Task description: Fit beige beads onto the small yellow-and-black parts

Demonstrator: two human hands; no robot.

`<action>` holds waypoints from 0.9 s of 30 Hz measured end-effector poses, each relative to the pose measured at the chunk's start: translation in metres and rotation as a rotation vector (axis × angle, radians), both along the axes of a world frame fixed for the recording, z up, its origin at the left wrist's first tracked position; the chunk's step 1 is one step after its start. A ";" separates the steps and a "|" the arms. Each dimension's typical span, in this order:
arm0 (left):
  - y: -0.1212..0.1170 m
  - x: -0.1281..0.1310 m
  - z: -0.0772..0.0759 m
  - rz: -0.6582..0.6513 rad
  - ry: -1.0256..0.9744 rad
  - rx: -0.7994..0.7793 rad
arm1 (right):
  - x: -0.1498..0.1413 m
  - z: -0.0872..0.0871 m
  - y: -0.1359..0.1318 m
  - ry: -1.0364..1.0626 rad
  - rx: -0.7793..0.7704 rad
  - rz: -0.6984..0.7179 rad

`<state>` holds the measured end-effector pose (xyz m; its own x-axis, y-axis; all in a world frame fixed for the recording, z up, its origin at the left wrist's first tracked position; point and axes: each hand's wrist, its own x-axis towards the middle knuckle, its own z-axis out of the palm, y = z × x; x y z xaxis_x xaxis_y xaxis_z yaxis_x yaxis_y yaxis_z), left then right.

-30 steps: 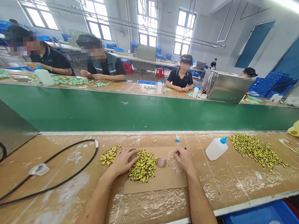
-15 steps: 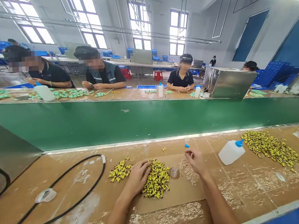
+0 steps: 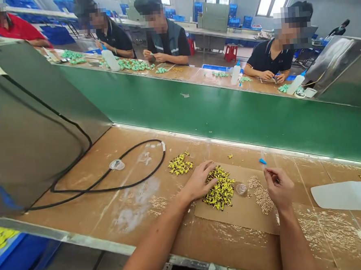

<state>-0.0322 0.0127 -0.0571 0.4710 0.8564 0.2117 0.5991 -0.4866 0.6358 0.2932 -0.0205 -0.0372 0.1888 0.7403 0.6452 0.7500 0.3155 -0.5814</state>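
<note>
My left hand [image 3: 200,182] lies with its fingers against a heap of yellow-and-black small parts [image 3: 219,188], and it holds nothing I can see. The heap sits on a brown cardboard sheet [image 3: 234,218]. My right hand [image 3: 280,188] hangs just right of a strip of beige grains [image 3: 259,193], its thumb and fingertips pinched together. Whether anything is between them is too small to tell. A small clear cup [image 3: 241,189] stands between the heap and the grains. Left of the sheet lies a smaller cluster of yellow parts [image 3: 180,164].
A black cable [image 3: 110,189] loops across the bench left of my hands, beside a steel panel [image 3: 29,119]. A white plastic bottle [image 3: 346,197] lies at the right, near a tiny blue piece [image 3: 263,161]. Beyond the green conveyor belt [image 3: 198,117], co-workers sit working at the far bench.
The whole view has swung and tilted, so the bench now slants down to the right. My hands stay over the heap and the grains, and the bottle has slid toward the right edge of the picture.
</note>
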 end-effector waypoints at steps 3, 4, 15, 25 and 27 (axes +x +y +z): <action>0.000 0.009 -0.003 -0.004 0.007 -0.052 | -0.002 0.001 0.000 -0.045 0.024 0.032; 0.001 0.011 -0.003 -0.020 0.021 -0.067 | -0.003 0.001 0.001 -0.054 0.025 0.046; 0.000 0.015 0.002 -0.154 0.045 -0.019 | -0.009 0.006 0.001 -0.026 0.016 0.079; 0.044 0.030 0.043 -0.153 0.316 0.010 | -0.008 0.002 0.007 0.081 -0.020 0.120; 0.041 0.027 0.040 -0.132 0.344 0.001 | -0.005 0.000 0.008 0.088 -0.018 0.129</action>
<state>-0.0051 0.0536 -0.0169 0.6216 0.7830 0.0227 0.7094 -0.5749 0.4077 0.2877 -0.0123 -0.0368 0.1468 0.7733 0.6168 0.6499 0.3947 -0.6496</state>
